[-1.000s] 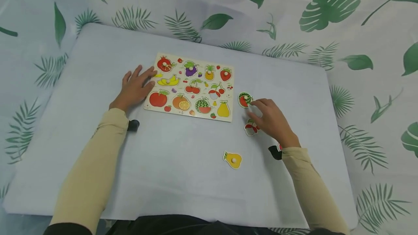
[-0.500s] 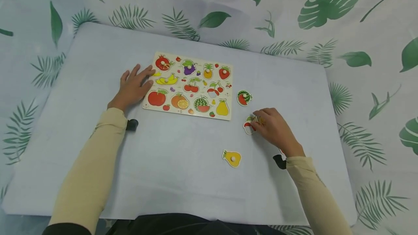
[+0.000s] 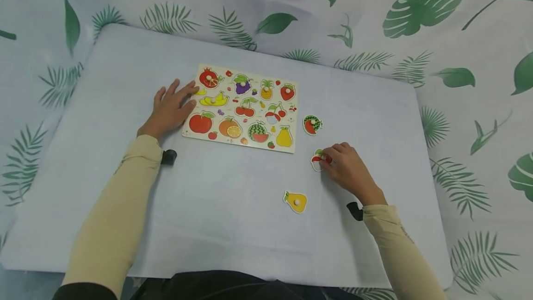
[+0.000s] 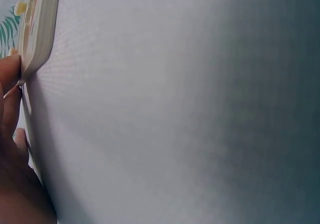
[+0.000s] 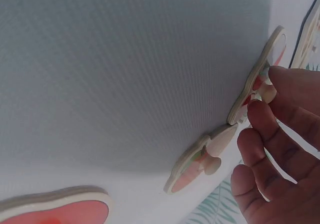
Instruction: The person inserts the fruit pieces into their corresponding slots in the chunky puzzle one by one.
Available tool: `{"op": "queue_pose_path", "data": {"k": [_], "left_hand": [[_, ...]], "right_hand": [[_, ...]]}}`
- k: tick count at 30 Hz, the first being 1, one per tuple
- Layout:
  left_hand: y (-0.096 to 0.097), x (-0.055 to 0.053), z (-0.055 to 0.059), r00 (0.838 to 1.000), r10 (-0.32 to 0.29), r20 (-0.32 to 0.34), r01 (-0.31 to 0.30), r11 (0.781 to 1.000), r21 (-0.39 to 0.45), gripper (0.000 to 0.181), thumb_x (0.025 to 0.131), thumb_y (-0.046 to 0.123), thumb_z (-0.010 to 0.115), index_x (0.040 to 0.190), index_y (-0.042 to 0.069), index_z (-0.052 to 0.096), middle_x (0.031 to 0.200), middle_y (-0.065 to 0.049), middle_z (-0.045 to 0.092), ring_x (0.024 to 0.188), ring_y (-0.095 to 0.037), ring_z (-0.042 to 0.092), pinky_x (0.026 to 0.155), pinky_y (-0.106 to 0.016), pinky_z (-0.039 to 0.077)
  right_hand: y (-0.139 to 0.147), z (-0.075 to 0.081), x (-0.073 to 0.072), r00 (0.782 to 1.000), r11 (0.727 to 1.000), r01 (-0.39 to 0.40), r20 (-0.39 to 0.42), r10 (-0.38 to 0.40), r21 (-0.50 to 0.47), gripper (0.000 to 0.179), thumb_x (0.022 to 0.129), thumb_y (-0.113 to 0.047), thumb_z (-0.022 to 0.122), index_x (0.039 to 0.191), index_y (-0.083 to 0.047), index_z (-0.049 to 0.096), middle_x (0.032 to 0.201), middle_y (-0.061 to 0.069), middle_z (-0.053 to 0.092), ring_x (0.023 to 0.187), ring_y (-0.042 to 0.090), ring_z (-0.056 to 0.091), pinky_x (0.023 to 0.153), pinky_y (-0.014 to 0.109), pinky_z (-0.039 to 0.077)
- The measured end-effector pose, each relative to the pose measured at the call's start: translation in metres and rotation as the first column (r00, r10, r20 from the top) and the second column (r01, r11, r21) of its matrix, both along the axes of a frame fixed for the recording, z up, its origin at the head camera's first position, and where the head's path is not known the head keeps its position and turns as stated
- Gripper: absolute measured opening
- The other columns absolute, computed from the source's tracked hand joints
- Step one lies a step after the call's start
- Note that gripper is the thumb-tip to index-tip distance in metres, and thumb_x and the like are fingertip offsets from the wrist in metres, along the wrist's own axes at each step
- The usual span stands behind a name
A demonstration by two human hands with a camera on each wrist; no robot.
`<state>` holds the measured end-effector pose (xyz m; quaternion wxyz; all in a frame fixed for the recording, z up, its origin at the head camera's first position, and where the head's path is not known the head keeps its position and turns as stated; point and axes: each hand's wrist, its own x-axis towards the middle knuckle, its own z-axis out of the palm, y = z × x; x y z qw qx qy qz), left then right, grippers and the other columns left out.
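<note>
In the head view my left hand rests at the left edge of a wooden fruit puzzle board, its fingers spread and the tips on the rim. The left wrist view shows the board's corner at the fingertips. My right hand pinches the knob of a red-and-white fruit puzzle piece between thumb and forefinger; the other fingers are loosely curled. Beneath this hand lies a second knobbed piece, red with some green, mostly hidden from the head view.
A watermelon piece lies right of the board, and a pear piece nearer the body. Another red piece shows in the right wrist view. The white-covered table meets a leaf-patterned backdrop behind.
My right hand has come from beside the watermelon piece towards the body, onto the red-and-white piece, and its fingers have closed. The left hand has stayed at the board.
</note>
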<state>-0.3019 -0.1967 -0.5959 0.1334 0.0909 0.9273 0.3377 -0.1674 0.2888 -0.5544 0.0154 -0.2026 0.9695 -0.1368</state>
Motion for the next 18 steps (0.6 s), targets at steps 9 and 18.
{"op": "queue_pose_path", "data": {"k": [9,18], "left_hand": [[0.0011,0.0011,0.0038,1.000,0.005,0.008,-0.005,1.000,0.008,0.056,0.115,0.031,0.045,0.168,0.014,0.037,0.179,-0.001,0.018,0.165,-0.027,-0.007,0.128,-0.048,-0.015],[0.0020,-0.0004,0.0020,1.000,0.020,0.006,-0.020,1.000,-0.011,0.056,0.115,0.030,0.047,0.168,0.015,0.037,0.179,0.000,0.018,0.165,-0.026,-0.008,0.128,-0.048,-0.015]], "right_hand": [[-0.0020,-0.0030,-0.0027,1.000,1.000,0.010,0.006,-0.009,-0.016,0.012,0.090,0.009,0.077,0.101,0.004,0.074,0.093,0.014,0.071,0.093,0.033,0.059,0.081,0.047,0.055],[-0.0035,-0.0025,-0.0050,0.999,1.000,0.021,0.030,-0.021,0.004,0.011,0.092,0.009,0.076,0.102,0.005,0.074,0.095,0.014,0.071,0.096,0.033,0.060,0.083,0.047,0.056]]}}
